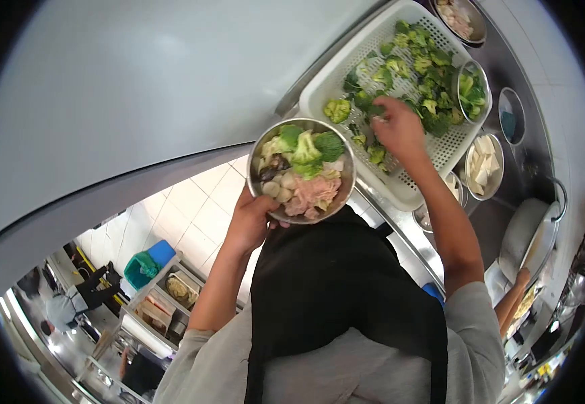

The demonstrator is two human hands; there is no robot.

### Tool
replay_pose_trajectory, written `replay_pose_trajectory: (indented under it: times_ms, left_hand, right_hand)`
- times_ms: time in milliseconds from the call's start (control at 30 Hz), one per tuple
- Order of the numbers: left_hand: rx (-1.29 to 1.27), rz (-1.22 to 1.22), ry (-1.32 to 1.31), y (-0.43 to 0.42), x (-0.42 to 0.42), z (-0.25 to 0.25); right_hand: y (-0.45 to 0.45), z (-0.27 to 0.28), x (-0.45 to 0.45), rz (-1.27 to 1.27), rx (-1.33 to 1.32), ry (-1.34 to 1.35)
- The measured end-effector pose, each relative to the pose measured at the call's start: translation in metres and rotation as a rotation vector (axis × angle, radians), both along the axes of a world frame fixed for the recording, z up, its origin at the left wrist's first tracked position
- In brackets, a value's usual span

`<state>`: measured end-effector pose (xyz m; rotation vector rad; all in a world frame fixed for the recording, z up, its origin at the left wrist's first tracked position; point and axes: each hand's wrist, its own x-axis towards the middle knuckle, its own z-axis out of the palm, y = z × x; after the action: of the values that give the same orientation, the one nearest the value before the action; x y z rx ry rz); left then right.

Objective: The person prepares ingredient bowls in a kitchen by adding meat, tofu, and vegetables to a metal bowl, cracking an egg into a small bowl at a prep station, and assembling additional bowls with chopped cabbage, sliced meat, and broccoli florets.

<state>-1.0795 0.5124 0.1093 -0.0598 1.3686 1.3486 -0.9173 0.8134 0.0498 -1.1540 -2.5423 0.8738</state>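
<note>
My left hand (252,219) grips a round metal bowl (252,151) by its lower left rim, thumb over the edge. Inside are broccoli florets (307,149) on top, pale pink meat slices (314,194), small whitish rounds (277,188) and dark pieces resembling mushroom. Over a white perforated basket (410,196) of broccoli, my right hand (400,131) has its fingers curled together among the florets. What its fingertips pinch, if anything, is hidden. A clear bowl (472,91) with greens stands at the basket's right end.
Along the steel counter sit a bowl of white tofu-like blocks (483,165), a bowl of meat (455,19), a small metal cup (511,114) and a large pot (528,236). Another person's hand (522,277) is near the pot. A grey panel (124,87) fills the upper left.
</note>
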Motion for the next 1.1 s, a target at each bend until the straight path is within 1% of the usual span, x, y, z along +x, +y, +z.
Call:
replay_pose_trajectory:
  times_ms: [100,167,200,233,333,400,433,533,633,733,767,833,933,1033,1100]
  left_hand:
    - [0.014,-0.036,0.031,0.014,0.0,0.009]
    - [0.026,-0.049,0.045,0.022,0.001,0.016]
    - [0.035,-0.062,0.05,0.026,0.002,0.018]
    - [0.058,-0.067,0.033,0.028,0.004,0.015]
    - [0.046,-0.068,-0.01,0.034,0.009,0.011]
    - [0.046,-0.025,-0.014,0.033,0.012,0.014]
    - [0.018,-0.044,-0.035,0.028,0.008,0.014]
    - [0.003,-0.022,-0.021,0.007,0.0,0.005]
    - [-0.008,0.023,0.006,-0.002,-0.003,0.005]
    - [-0.029,0.067,0.032,-0.004,0.0,0.007]
    - [-0.037,0.071,0.026,-0.004,0.002,0.007]
    - [-0.05,0.08,0.015,-0.004,0.003,0.008]
    - [-0.062,0.076,0.015,-0.006,0.006,0.009]
    - [-0.043,0.07,0.002,-0.008,0.007,0.007]
    - [-0.035,0.054,-0.01,-0.011,0.009,0.003]
  right_hand:
    - [-0.011,0.07,-0.007,-0.066,-0.184,0.217]
    - [-0.04,0.122,-0.026,0.124,-0.077,0.474]
    - [-0.048,0.138,-0.032,0.229,0.008,0.47]
    - [-0.055,0.148,-0.037,0.33,0.095,0.462]
    - [-0.071,0.147,-0.044,0.388,0.134,0.444]
    - [-0.059,0.147,-0.03,0.286,0.119,0.454]
    - [-0.054,0.145,-0.024,0.241,0.105,0.461]
    - [-0.011,0.116,-0.001,0.136,0.278,0.116]
    - [0.016,0.049,0.009,0.233,0.36,-0.079]
    - [0.008,-0.005,-0.016,0.286,0.302,-0.034]
    - [0.001,-0.012,-0.028,0.305,0.199,-0.065]
    - [-0.009,-0.022,-0.047,0.341,-0.003,-0.125]
    - [-0.009,-0.03,-0.052,0.255,-0.033,-0.069]
    - [-0.002,-0.021,-0.04,0.159,-0.305,0.001]
    - [-0.011,-0.032,-0.036,0.236,-0.248,0.008]
